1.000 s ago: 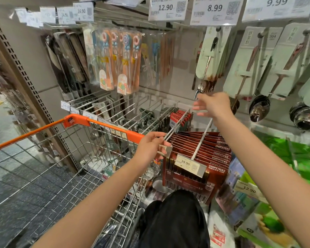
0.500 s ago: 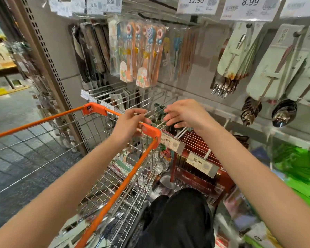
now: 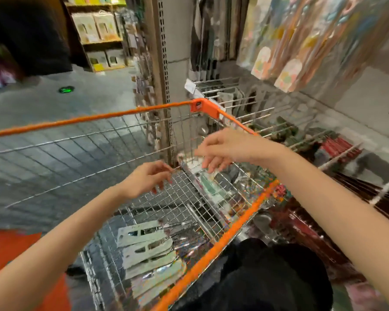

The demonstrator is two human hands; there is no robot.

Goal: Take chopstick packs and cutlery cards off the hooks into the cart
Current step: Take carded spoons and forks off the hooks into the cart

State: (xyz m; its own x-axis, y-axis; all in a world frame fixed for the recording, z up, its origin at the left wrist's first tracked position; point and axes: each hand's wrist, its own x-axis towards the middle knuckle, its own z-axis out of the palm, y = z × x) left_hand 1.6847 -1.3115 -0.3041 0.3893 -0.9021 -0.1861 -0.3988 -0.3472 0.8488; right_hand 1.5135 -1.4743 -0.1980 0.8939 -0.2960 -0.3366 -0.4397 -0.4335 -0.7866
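Observation:
The wire cart point(image 3: 202, 263) with an orange rim stands in front of me, beside the hook wall. Pale green cutlery cards point(image 3: 144, 248) lie flat on its floor, and more packs point(image 3: 211, 187) lean at its far end. My left hand point(image 3: 147, 179) hovers over the basket, fingers loosely curled, nothing clearly in it. My right hand point(image 3: 225, 151) hangs above the far end of the cart, fingers spread and pointing down, holding nothing. Red chopstick packs point(image 3: 339, 145) hang on hooks at the right. Colourful children's chopstick packs point(image 3: 285, 72) hang higher up. The picture is blurred.
Bare metal hooks point(image 3: 245, 102) jut from the wall just past the cart's corner. A perforated shelf upright point(image 3: 161, 63) stands behind the cart. A grey aisle floor point(image 3: 54, 108) opens to the left, with shelves point(image 3: 99, 30) at the far end.
The view has swung left and down into the cart. Both hands have left the hooks and cart rim and now hang over the basket; the right hand's fingers have spread apart.

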